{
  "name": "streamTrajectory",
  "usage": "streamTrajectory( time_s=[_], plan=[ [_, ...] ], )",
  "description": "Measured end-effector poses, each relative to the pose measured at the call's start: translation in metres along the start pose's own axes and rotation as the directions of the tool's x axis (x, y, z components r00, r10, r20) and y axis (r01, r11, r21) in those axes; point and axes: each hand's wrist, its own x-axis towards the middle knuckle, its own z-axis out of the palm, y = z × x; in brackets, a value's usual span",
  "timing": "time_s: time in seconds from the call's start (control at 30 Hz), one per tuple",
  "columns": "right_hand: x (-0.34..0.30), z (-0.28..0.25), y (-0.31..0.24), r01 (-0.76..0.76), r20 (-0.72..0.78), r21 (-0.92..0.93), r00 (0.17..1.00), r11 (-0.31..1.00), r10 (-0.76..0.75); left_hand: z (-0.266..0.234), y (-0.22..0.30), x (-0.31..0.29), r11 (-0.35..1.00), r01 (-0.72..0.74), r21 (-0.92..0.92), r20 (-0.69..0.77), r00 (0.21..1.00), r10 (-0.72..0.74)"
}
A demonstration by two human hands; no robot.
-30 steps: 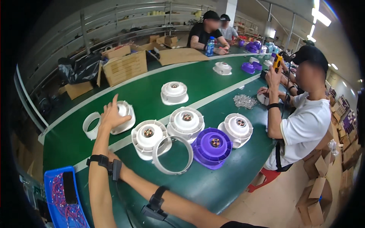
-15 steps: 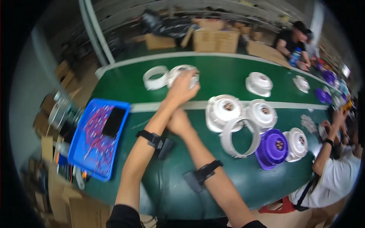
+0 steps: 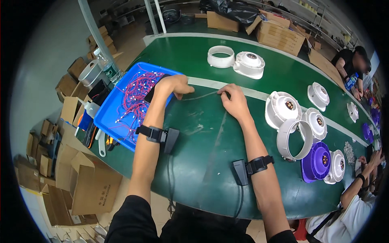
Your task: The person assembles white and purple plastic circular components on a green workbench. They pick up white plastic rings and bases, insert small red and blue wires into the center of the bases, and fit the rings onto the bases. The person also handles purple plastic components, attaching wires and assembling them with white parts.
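Observation:
My left hand [image 3: 175, 86] is at the right rim of a blue tray [image 3: 106, 128], fingers curled; what they hold, if anything, is hidden. Beneath it a black flat box [image 3: 152, 94] lies in the tray beside a tangle of red-pink wires with white connectors [image 3: 135, 97]. To the right, my right hand [image 3: 236, 103] hovers low over the table, thumb and fingertips pinched together. Between the hands runs a thin grey strand [image 3: 200, 96], its right end at my right fingertips. Whether they grip it is unclear. Each wrist wears a black strap with a small device.
Beyond my hands stand a white ring [image 3: 221, 56] and a white round housing [image 3: 249, 65]. At right are more white housings [image 3: 282, 110], an upright white ring [image 3: 295, 139] and a purple housing [image 3: 316, 161]. Co-workers sit at the right. Cardboard boxes [image 3: 97, 182] stand at left.
Both hands have left the white housing on the far side and come apart. The left went toward the blue tray, the right to the table's middle. The view has shifted.

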Motion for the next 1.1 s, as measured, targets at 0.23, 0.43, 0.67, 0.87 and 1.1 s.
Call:
streamTrajectory(
  time_s=[0.23,0.43,0.67,0.87,1.1],
  plan=[
    [0.002,-0.003,0.004,-0.011,-0.001,-0.004,1.000,1.000,0.011,0.008,0.063,0.000,0.938,-0.339,0.074,-0.127,0.930,0.346],
    [0.004,-0.010,0.009,-0.225,-0.163,0.094,0.957,0.970,0.238,0.071,0.107,0.045,0.759,-0.608,-0.232,-0.511,0.740,0.437],
    [0.005,-0.003,0.010,-0.176,-0.175,-0.005,0.969,0.984,0.173,0.101,0.087,0.060,0.488,-0.712,-0.505,-0.601,0.696,0.393],
    [0.005,-0.003,0.019,-0.141,-0.173,-0.018,0.975,0.990,0.136,0.099,0.088,0.061,0.483,-0.704,-0.521,-0.559,0.709,0.430],
    [0.008,0.010,0.019,-0.034,-0.235,0.015,0.971,0.999,0.037,0.099,0.077,0.063,0.418,-0.743,-0.523,-0.564,0.670,0.483]
  ],
)
